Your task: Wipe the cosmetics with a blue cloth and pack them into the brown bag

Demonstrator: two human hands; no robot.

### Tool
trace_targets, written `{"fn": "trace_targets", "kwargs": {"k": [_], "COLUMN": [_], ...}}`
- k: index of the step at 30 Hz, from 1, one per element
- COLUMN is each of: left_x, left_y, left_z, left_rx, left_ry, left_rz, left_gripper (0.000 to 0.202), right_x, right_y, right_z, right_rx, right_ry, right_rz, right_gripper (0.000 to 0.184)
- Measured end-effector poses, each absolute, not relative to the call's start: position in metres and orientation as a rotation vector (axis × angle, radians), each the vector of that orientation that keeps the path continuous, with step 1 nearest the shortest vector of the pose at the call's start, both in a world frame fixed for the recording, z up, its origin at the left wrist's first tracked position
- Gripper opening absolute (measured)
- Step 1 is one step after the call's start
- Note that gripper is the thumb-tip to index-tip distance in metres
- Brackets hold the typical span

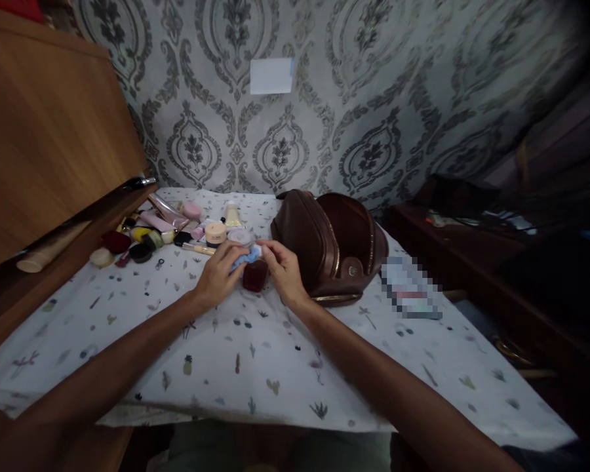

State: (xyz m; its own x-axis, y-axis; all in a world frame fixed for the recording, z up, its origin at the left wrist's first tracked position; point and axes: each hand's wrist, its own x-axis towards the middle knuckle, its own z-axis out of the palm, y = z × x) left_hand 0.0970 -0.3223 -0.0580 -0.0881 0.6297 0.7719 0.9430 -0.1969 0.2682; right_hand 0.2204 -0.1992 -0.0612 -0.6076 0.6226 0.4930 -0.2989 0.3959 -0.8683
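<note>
My left hand (pixel 217 274) is closed on a crumpled light-blue cloth (pixel 244 259). Opposite it, my right hand (pixel 286 274) pinches a small whitish piece (pixel 258 250) against the cloth's edge; its kind is too small to make out. Just below the two hands lies a dark red, rounded item (pixel 254 279), partly covered by the fingers. Beyond them are a jar with a peach lid (pixel 215 232), a clear round container (pixel 240 237) and a makeup brush (pixel 199 249). To the right of my right hand sits an unzipped brown leather bag (pixel 305 239).
Several cosmetics, among them a pink tube (pixel 170 211) and a dark red puff (pixel 116 242), are heaped at the left by a wooden panel (pixel 54 131). A blurred packet (pixel 410 288) lies right of the bag. A patterned white cloth (pixel 275 367) covers the table.
</note>
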Motion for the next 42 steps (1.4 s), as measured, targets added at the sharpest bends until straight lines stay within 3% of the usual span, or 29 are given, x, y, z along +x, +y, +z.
{"fn": "trace_targets", "kwargs": {"k": [8, 22, 32, 37, 42], "left_x": [0.101, 0.099, 0.098, 0.098, 0.091], "left_y": [-0.323, -0.331, -0.343, -0.341, -0.336], "left_z": [-0.063, -0.061, -0.064, -0.064, -0.063], "left_rx": [-1.827, -2.032, -2.188, -2.287, -1.861], "left_ry": [-1.588, -1.527, -1.451, -1.571, -1.790], "left_rz": [-0.873, -0.597, -0.474, -0.930, -1.507], "left_gripper": [0.022, 0.023, 0.018, 0.015, 0.012], "right_x": [0.218, 0.221, 0.220, 0.221, 0.226], "right_y": [-0.199, -0.197, -0.199, -0.201, -0.203], "right_z": [-0.066, -0.070, -0.070, -0.071, -0.069], "right_rx": [-0.304, -0.348, -0.369, -0.408, -0.369], "right_ry": [-1.692, -1.735, -1.706, -1.710, -1.720], "right_rz": [1.359, 1.358, 1.287, 1.340, 1.412], "right_gripper": [0.023, 0.032, 0.024, 0.025, 0.025]}}
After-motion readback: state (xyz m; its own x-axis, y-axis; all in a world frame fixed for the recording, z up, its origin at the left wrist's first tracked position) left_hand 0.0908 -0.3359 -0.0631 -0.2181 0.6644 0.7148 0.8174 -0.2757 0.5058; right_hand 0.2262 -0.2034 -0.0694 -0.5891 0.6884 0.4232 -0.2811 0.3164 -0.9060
